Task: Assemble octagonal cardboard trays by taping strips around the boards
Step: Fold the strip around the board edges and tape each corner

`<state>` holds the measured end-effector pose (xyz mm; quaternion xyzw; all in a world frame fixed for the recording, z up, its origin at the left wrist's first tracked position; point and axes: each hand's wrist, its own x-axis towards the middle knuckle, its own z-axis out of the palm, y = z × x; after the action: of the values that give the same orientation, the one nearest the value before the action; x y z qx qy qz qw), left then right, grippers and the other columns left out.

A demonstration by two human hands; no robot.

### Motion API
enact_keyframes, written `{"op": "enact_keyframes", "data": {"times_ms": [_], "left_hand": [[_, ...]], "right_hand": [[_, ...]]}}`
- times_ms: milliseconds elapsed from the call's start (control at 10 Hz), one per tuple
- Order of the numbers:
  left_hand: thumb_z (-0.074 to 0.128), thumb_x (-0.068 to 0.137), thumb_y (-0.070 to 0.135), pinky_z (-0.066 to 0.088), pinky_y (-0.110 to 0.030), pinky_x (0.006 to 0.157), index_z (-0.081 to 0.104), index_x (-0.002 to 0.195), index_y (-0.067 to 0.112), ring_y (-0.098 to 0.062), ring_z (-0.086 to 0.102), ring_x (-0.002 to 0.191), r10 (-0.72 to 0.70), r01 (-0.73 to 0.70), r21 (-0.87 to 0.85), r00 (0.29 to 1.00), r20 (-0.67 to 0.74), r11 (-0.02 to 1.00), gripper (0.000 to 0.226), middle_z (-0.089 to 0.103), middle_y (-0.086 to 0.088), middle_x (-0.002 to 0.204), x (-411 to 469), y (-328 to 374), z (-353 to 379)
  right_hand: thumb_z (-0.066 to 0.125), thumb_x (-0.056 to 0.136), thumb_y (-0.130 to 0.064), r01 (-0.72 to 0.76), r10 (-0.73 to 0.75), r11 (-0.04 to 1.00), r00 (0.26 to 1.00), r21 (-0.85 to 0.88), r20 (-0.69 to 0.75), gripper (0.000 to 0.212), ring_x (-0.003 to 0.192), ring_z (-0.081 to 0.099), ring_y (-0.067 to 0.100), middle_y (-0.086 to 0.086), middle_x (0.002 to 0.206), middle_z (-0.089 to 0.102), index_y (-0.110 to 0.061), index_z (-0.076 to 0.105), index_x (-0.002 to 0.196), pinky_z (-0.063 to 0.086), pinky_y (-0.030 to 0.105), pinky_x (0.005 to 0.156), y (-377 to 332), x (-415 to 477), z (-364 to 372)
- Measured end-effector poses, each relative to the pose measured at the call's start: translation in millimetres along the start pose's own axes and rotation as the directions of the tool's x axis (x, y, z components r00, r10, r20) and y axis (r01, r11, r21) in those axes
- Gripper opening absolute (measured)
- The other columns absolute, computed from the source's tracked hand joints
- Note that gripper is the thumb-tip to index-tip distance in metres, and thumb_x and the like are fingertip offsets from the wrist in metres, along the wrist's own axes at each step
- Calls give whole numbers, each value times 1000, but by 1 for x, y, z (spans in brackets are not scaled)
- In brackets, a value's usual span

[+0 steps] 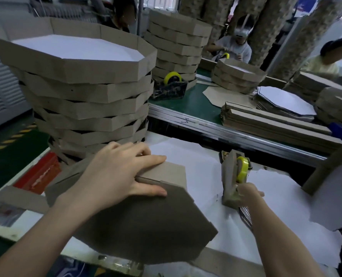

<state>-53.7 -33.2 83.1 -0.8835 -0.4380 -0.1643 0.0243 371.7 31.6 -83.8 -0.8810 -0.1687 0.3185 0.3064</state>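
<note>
A brown octagonal cardboard board point(144, 226) lies tilted on the white table sheet in front of me. A cardboard strip point(170, 172) stands along its far edge. My left hand point(118, 172) rests on that edge, fingers straight over the strip and thumb pressing the board. At the foot of a cardboard-covered tape dispenser point(231, 176) with a yellow tape roll point(243, 170), my right hand point(248, 193) pinches the tape end. A tall stack of finished octagonal trays point(86, 96) stands just behind my left hand.
A red object point(40, 174) lies left of the board. A metal rail point(226, 132) separates my table from a green bench with another tape dispenser point(171, 84), tray stacks point(178, 41), strips point(266, 124) and boards point(284, 100). People sit at the far side.
</note>
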Motion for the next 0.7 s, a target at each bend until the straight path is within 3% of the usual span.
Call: {"op": "enact_keyframes", "data": {"times_ms": [100, 200, 300, 400, 500, 600, 700], "left_hand": [[26, 73, 87, 44, -30, 73, 61, 127, 40, -10, 60, 88, -9, 9, 11, 1000, -15, 1000, 80, 60, 16, 101, 2, -1, 2], [22, 71, 90, 36, -27, 76, 56, 131, 44, -8, 57, 93, -37, 37, 15, 999, 28, 999, 83, 58, 19, 106, 5, 1, 1], [18, 66, 92, 34, -27, 80, 52, 133, 48, -6, 54, 99, -70, 70, 1, 996, 60, 998, 87, 55, 21, 109, 7, 1, 1], [16, 64, 92, 33, -27, 81, 51, 133, 49, -7, 54, 101, -78, 79, -11, 995, 63, 997, 89, 55, 22, 109, 9, 1, 2], [18, 66, 91, 34, -27, 78, 53, 133, 47, -7, 55, 97, -72, 73, -9, 996, 59, 997, 87, 56, 21, 107, 9, 1, 3], [17, 67, 91, 35, -28, 80, 53, 133, 47, -7, 55, 98, -77, 78, -10, 995, 70, 997, 88, 56, 21, 108, 10, -1, 3], [21, 69, 90, 37, -29, 81, 57, 128, 44, -8, 56, 99, -77, 77, -4, 996, 53, 997, 83, 57, 20, 109, 9, -1, 2]], "right_hand": [[49, 97, -11, -83, 96, 983, 993, 162, -74, 37, 131, 42, 39, 25, 137, 49, 4, 52, 131, 38, 39, 107, -5, 10, 6], [57, 90, -15, -47, 95, 959, 983, 279, -160, 15, 93, 53, 30, 18, 99, 56, -3, 55, 83, 43, 36, 77, -9, -3, 5], [62, 88, -26, -56, 157, 859, 975, 510, -157, 23, 76, 55, 27, 8, 84, 57, -4, 56, 83, 42, 33, 62, -2, -18, 5], [66, 88, -25, 5, 137, 817, 970, 577, -201, 25, 81, 55, 25, 9, 90, 60, -2, 65, 97, 41, 29, 55, 29, -35, 12], [68, 92, -19, 79, 57, 792, 978, 605, -203, 20, 75, 56, 24, 10, 101, 62, 1, 66, 94, 47, 26, 64, 60, -41, 21], [66, 94, -17, 149, -10, 812, 970, 565, -241, 21, 76, 55, 23, 9, 102, 60, 3, 63, 88, 42, 23, 59, 70, -35, 24], [65, 93, -12, 123, 33, 802, 968, 585, -248, 18, 90, 54, 23, 9, 101, 61, 3, 61, 84, 44, 27, 71, 79, -29, 24]]}}
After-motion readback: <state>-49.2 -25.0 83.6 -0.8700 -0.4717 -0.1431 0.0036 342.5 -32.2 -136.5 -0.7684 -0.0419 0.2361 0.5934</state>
